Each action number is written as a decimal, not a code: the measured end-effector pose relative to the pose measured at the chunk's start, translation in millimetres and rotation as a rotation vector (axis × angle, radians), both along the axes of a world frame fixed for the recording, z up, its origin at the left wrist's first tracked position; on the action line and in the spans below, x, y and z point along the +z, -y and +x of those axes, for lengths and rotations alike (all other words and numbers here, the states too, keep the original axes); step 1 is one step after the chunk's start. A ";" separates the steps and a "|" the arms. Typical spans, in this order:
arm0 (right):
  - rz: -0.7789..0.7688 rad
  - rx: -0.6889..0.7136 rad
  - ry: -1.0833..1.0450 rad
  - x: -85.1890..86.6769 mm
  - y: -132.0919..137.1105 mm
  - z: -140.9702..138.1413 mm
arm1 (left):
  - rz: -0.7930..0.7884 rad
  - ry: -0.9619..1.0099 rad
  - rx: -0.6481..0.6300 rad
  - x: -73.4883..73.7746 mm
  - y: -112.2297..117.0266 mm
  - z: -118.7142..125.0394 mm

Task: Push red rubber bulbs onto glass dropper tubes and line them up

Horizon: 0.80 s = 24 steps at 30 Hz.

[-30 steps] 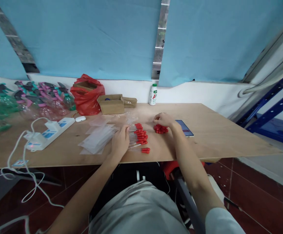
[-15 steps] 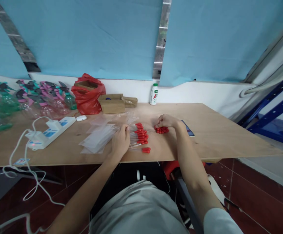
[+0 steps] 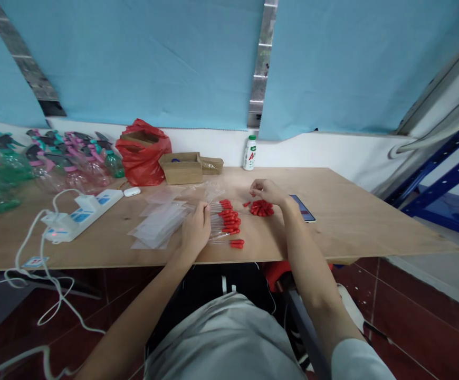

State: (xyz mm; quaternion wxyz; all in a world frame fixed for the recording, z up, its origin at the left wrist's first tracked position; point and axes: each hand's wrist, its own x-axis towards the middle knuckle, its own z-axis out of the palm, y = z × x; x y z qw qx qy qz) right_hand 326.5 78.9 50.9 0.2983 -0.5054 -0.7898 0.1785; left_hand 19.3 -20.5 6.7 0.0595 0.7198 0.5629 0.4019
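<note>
My left hand (image 3: 197, 227) is closed at the table's front, thumb uppermost, beside a row of clear thin tubes with red rubber bulbs (image 3: 229, 219). What its fingers grip is too small to make out. One pair of red-tipped droppers (image 3: 236, 244) lies nearer the edge. Over a small pile of loose red rubber bulbs (image 3: 261, 208) hovers my right hand (image 3: 268, 191), its fingers curled together; anything between them is hidden. Just below its fingertips, a single red bulb (image 3: 246, 204) shows apart from the pile.
Clear plastic sleeves (image 3: 160, 224) lie left of my left hand. A phone (image 3: 303, 208) rests to the right. Behind are a white bottle (image 3: 249, 153), a cardboard box (image 3: 182, 169) and a red bag (image 3: 144, 158). A power strip (image 3: 87, 214) and spray bottles (image 3: 75, 169) occupy the left.
My right hand has lifted off the red pile and moved slightly up and away. One red bulb now shows left of the pile. My left hand stays in place.
</note>
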 end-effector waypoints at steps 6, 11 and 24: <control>0.213 0.041 0.088 -9.3 -5.4 -22.2 | -0.012 -0.006 -0.003 0.9 -0.2 -0.2; 0.117 0.063 0.375 -16.6 -9.5 -44.9 | 0.009 -0.022 -0.001 -0.4 -1.2 -0.7; 0.072 -0.046 0.487 -13.2 -15.8 -50.8 | 0.007 -0.038 0.024 -1.6 -1.3 -1.2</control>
